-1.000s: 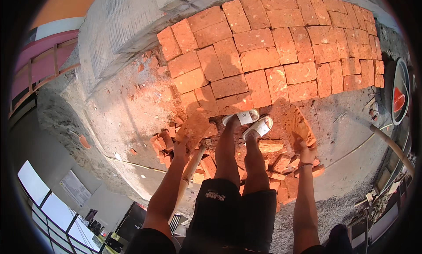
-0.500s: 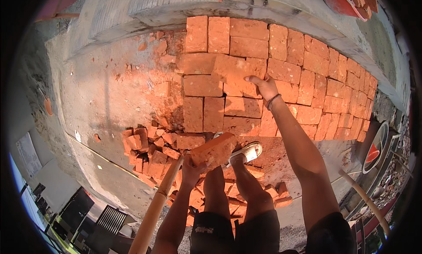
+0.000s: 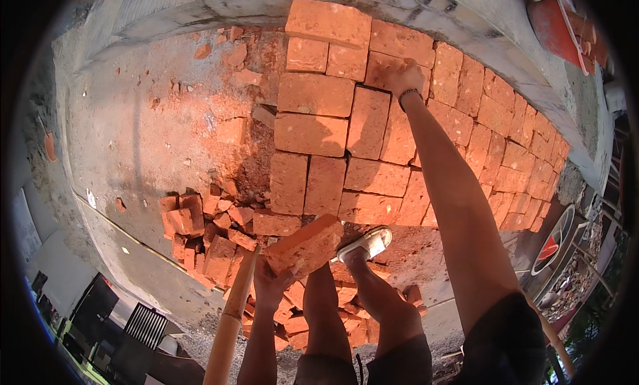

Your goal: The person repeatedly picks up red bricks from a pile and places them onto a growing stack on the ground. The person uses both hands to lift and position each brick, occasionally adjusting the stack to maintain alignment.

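Observation:
A rough orange-red brick (image 3: pixel 306 244) is in my left hand (image 3: pixel 274 278), held tilted above my shins with the fingers wrapped round its lower end. My right hand (image 3: pixel 402 77) reaches far forward over a flat-topped stack of bricks (image 3: pixel 376 177). Its fingers are curled down at the top of a shaded brick (image 3: pixel 381 68), and no lifted brick shows in it. At the stack's far left corner a single brick (image 3: pixel 328 22) lies on top, across the ends of two others. The fingertips of my right hand are partly hidden.
Broken bricks (image 3: pixel 219 252) heap up left of my feet and behind them. A bamboo pole (image 3: pixel 234 305) slants beside my left forearm. A concrete ledge (image 3: pixel 266 12) runs behind the stack. A red bucket (image 3: pixel 559 28) of brick pieces stands far right; a round pan (image 3: pixel 554 240) lies nearer.
The brick that was in my right hand now lies at the stack's far left corner. My right hand has moved forward, its fingers now curled. The left hand keeps its brick.

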Action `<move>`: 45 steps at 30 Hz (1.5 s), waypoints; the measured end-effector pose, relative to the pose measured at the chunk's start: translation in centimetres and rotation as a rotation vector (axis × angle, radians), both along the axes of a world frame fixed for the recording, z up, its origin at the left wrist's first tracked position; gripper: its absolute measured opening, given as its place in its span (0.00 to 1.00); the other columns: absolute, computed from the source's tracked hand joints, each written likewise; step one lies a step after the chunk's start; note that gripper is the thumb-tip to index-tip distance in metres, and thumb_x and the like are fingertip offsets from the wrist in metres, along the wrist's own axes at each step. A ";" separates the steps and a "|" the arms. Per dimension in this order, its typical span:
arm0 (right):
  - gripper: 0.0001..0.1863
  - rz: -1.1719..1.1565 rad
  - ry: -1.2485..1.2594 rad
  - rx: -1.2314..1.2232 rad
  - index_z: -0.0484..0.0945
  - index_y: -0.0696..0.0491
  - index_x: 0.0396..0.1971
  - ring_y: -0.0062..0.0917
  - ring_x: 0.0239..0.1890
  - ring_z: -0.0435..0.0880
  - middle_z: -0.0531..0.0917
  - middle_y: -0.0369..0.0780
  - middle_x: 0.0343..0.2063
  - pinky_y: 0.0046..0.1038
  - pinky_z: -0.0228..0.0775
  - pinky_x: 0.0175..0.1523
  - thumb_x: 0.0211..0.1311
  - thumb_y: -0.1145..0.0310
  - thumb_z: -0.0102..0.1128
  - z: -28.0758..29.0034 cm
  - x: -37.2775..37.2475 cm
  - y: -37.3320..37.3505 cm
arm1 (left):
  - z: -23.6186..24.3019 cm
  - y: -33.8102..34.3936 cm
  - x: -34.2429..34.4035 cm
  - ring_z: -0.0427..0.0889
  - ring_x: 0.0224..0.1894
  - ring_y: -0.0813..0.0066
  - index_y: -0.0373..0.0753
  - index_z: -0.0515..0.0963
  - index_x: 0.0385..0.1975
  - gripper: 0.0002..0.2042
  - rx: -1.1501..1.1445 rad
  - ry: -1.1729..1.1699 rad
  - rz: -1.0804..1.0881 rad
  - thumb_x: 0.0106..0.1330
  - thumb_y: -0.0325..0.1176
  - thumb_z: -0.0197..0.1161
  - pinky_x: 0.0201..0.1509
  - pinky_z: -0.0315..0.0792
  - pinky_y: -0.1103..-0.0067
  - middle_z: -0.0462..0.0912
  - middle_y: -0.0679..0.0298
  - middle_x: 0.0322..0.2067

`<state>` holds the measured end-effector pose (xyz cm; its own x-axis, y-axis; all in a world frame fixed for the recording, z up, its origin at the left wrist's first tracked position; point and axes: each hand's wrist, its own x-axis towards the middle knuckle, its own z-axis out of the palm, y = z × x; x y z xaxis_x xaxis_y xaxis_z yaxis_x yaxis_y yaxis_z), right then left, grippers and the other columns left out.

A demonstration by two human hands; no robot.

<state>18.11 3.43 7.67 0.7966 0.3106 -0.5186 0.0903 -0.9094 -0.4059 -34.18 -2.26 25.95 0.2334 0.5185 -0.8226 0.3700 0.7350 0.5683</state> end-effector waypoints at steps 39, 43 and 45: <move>0.45 0.164 -0.543 -0.082 0.58 0.55 0.75 0.45 0.80 0.45 0.55 0.51 0.77 0.59 0.26 0.77 0.71 0.36 0.43 -6.1 -5.1 -10.3 | -16.9 29.1 34.2 0.77 0.64 0.60 0.34 0.44 0.74 0.62 0.708 -0.015 -0.940 0.41 0.28 0.86 0.64 0.79 0.68 0.73 0.48 0.63; 0.43 0.183 -0.633 -0.066 0.62 0.55 0.73 0.45 0.79 0.49 0.59 0.52 0.75 0.61 0.31 0.76 0.70 0.37 0.46 -6.6 -5.0 -10.2 | -17.9 29.3 33.1 0.81 0.60 0.60 0.34 0.54 0.71 0.55 0.758 -0.011 -0.947 0.43 0.30 0.86 0.59 0.82 0.69 0.76 0.49 0.59; 0.42 0.187 -0.655 -0.024 0.63 0.54 0.73 0.45 0.78 0.52 0.61 0.52 0.73 0.62 0.35 0.75 0.70 0.39 0.49 -6.9 -5.2 -10.2 | -18.7 29.8 32.4 0.84 0.55 0.61 0.32 0.62 0.66 0.48 0.761 0.109 -0.996 0.46 0.35 0.86 0.54 0.85 0.69 0.80 0.47 0.54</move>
